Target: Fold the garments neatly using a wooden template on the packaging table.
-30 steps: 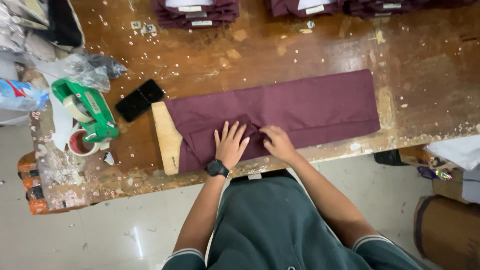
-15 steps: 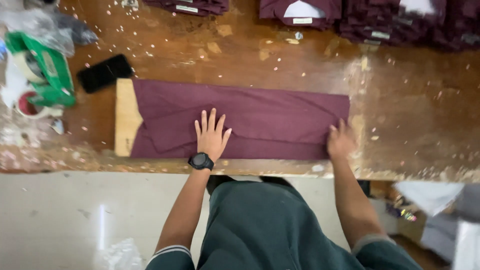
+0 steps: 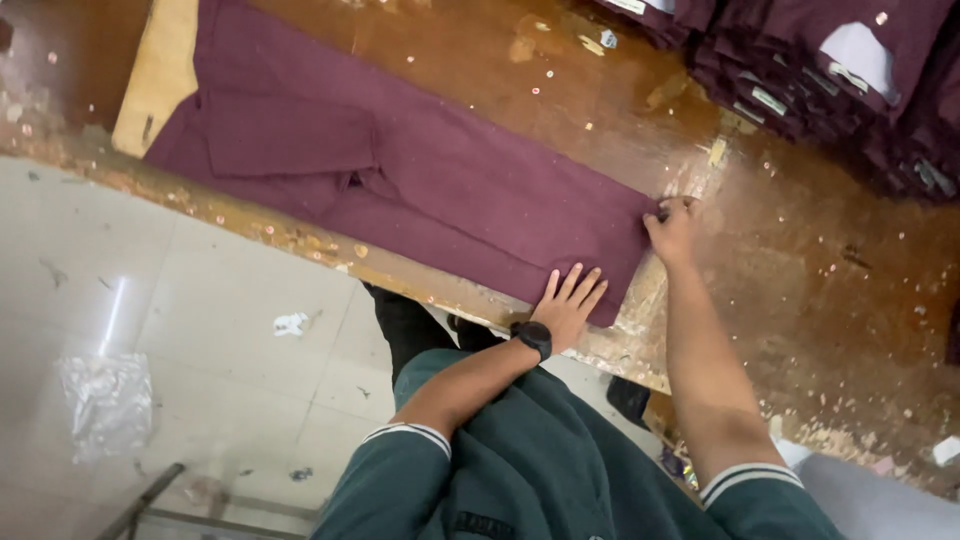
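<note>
A maroon folded garment [image 3: 420, 170] lies stretched along the near edge of a worn wooden table [image 3: 800, 290]. My left hand [image 3: 568, 303], with a black watch on its wrist, lies flat with fingers spread on the garment's near right corner. My right hand [image 3: 672, 226] pinches the garment's right end at its far corner. A pale wooden board [image 3: 155, 80] lies under the garment's left end.
Stacks of folded maroon garments [image 3: 830, 70] with white labels fill the table's far right. The table top is speckled with small bits. Below the edge is a tiled floor [image 3: 150, 330] with a crumpled clear plastic bag [image 3: 105, 400] and scraps.
My left hand has slid from the garment's middle to its right end. My right hand still holds that end. The view has swung right and tilted.
</note>
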